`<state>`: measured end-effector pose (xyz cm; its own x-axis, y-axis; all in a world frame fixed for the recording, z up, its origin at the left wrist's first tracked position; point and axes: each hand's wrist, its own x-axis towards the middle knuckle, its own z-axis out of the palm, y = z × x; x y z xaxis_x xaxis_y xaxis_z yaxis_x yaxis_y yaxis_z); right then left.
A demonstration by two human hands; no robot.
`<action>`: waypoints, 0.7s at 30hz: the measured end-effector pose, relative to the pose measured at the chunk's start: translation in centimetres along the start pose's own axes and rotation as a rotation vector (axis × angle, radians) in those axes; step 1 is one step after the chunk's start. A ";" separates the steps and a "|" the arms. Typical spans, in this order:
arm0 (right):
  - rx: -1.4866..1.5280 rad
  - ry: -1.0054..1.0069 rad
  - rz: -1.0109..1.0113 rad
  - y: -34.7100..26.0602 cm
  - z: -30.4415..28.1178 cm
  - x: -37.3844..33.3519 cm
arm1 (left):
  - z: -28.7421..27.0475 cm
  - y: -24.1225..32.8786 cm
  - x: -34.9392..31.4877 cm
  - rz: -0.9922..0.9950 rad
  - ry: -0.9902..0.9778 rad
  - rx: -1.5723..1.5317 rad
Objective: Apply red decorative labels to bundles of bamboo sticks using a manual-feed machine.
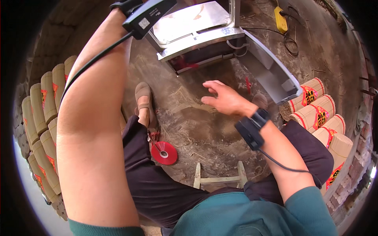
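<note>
My right hand (226, 98) hovers with fingers spread and nothing in it, above the dirt floor in front of a metal machine (197, 23). A black sensor band (251, 128) with a cable sits on its wrist. My left forearm (94, 118) rises to the top of the picture, where another black device (146, 15) is strapped to the wrist. The left hand itself is cut off by the upper edge. The machine's slanted metal chute (267, 72) runs down just right of my right hand.
Tan cylindrical bundles with red labels are stacked at the right (315, 108) and along the left (47, 106). A red tape roll (164, 153) lies by my sandalled foot (143, 100). A wooden stool frame (218, 179) shows between my knees. A yellow power strip (280, 19) lies behind.
</note>
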<state>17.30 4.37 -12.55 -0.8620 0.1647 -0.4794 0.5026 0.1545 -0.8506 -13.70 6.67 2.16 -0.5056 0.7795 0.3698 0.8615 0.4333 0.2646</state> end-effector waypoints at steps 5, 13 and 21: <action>-0.219 0.121 -0.239 1.4 3.5 7.2 | 1.0 -2.0 1.2 0.051 0.020 -0.019; -0.257 0.372 -0.153 0.3 7.2 12.9 | 1.3 -3.2 1.8 0.032 0.038 -0.038; -0.352 -0.254 -0.274 4.5 8.0 6.3 | 1.2 -3.3 1.5 0.014 0.053 -0.063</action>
<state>13.61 -1.67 -21.08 -0.9321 -0.1624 -0.3237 0.2105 0.4845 -0.8491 -17.21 6.94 0.78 -0.4964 0.7595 0.4204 0.8650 0.3917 0.3138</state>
